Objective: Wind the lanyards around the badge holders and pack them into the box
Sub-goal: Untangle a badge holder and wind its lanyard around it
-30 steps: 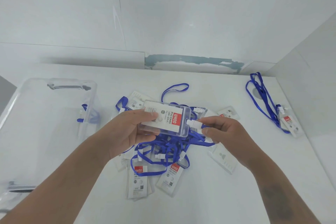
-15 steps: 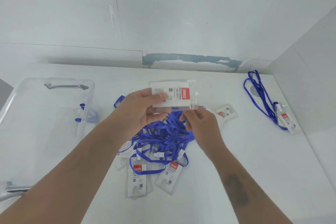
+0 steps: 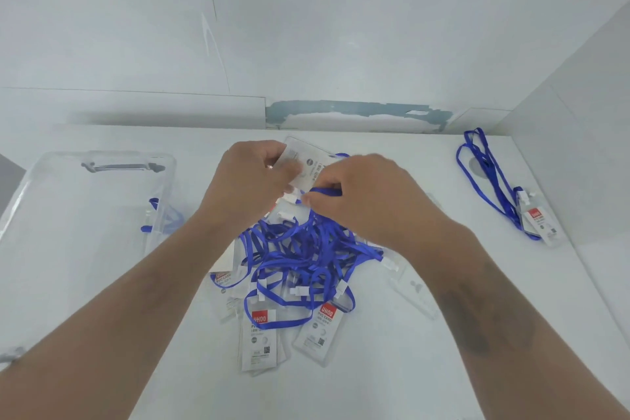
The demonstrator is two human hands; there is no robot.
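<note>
A white table fills the lower part of the view, running back to pale wall panels. On its left side stands a clear plastic box with a dark handle at its far end; a bit of blue lanyard shows through its right wall. In the middle of the table lies a tangled heap of blue lanyards with several clear badge holders spread flat under and around it, their red labels facing up. Well apart, at the far right near the side wall, a separate lanyard and holder lie on their own.

Above the far edge of the heap, the left hand grips a clear badge holder by its left end, fingers curled round it and thumb across its face, holding it tilted off the table. The right hand sits just beside it, thumb and fingertips pinching a blue lanyard strand close to the holder's lower edge, near a white clip
</note>
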